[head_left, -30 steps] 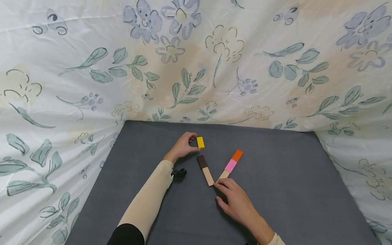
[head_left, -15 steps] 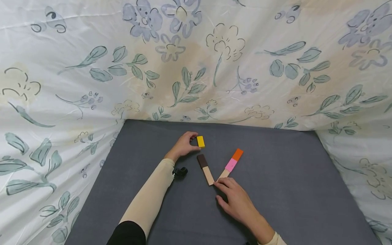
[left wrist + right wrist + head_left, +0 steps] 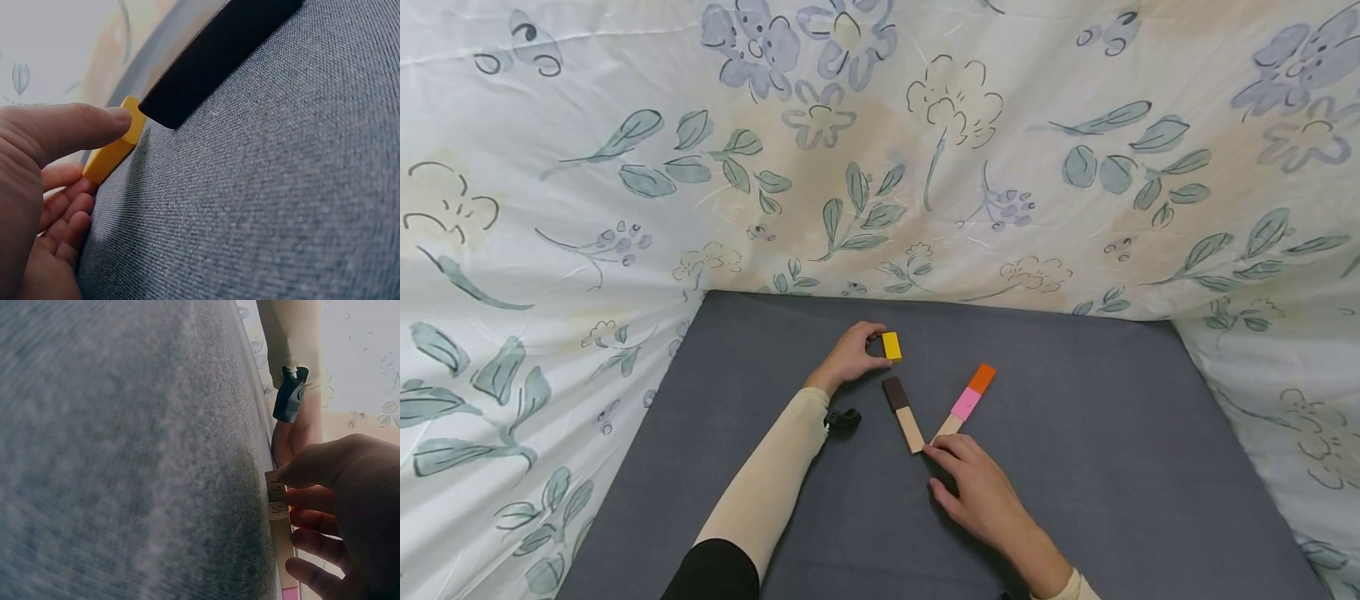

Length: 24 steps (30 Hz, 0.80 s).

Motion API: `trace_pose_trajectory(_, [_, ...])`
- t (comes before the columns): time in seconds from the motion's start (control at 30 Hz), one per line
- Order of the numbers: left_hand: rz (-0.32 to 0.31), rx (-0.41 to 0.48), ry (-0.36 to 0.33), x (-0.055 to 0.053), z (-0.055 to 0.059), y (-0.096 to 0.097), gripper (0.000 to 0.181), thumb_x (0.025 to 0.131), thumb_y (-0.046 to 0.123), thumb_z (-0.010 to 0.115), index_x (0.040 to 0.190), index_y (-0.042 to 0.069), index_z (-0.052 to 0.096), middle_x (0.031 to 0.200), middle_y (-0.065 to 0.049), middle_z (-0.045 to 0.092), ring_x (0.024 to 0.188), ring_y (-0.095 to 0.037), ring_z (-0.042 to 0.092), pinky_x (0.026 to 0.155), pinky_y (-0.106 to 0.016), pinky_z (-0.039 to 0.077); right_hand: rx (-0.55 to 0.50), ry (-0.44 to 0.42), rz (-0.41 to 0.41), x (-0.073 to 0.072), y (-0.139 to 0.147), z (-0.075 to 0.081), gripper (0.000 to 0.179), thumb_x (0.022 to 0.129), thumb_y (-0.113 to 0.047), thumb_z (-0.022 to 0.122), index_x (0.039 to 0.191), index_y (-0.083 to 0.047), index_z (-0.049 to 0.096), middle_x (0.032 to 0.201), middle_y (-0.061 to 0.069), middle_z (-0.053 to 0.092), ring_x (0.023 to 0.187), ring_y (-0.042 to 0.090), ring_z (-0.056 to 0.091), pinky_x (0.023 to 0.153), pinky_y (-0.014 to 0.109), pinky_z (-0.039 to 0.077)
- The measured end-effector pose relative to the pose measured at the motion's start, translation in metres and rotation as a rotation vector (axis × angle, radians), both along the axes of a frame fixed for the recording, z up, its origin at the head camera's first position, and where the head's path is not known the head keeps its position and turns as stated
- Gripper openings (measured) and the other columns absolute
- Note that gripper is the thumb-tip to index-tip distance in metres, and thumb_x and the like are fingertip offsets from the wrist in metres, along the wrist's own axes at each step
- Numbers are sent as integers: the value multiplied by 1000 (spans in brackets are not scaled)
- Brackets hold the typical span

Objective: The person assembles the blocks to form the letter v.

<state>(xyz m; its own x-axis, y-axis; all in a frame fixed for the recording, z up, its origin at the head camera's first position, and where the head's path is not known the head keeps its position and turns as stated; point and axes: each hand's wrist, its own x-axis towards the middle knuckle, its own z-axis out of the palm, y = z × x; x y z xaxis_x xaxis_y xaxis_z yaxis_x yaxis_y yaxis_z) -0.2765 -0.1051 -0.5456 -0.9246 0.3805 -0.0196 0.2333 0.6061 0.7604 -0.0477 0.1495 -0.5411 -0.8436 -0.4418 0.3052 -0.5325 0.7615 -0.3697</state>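
Observation:
My left hand [image 3: 850, 357] pinches a small yellow block [image 3: 891, 346] at the back of the cloth. In the left wrist view the thumb presses one end of the yellow block [image 3: 119, 150], with fingers at its other end. A dark brown block [image 3: 895, 394] and a pale wood block [image 3: 910, 430] lie end to end. An orange block [image 3: 982, 378], a pink block [image 3: 966, 404] and another pale wood block [image 3: 950, 426] form a second line, so both lines make a V. My right hand [image 3: 973, 483] rests its fingertips at the V's point, loosely extended.
A dark grey cloth [image 3: 1112, 467] covers the work surface. White floral fabric [image 3: 880, 167] hangs behind it and at both sides. A black wrist camera [image 3: 844, 421] sits on the left wrist. In the right wrist view, numbers mark the pale block ends [image 3: 275, 486].
Both hands and all the blocks hold their places. Only a slight shift of the whole head view shows.

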Motion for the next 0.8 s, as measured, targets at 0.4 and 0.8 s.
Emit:
trace_pose_trajectory(0.4, [6,-13,20,0,-2,0,64,94,19,88,151,5,62,148,-14,58,131,-30,57,115,-46,45,10,-2,-1,0,-1,-1,44,88,-15,89,130,-10,79,125,-2,66,119,18,60,98,44,56])
trace_pose_trajectory(0.8, [19,-12,19,2,0,0,60,95,18,87,148,5,64,147,-14,58,131,-31,58,114,-46,46,-1,-2,-1,0,0,-1,44,87,-15,90,129,-10,79,125,-1,67,120,19,60,100,44,55])
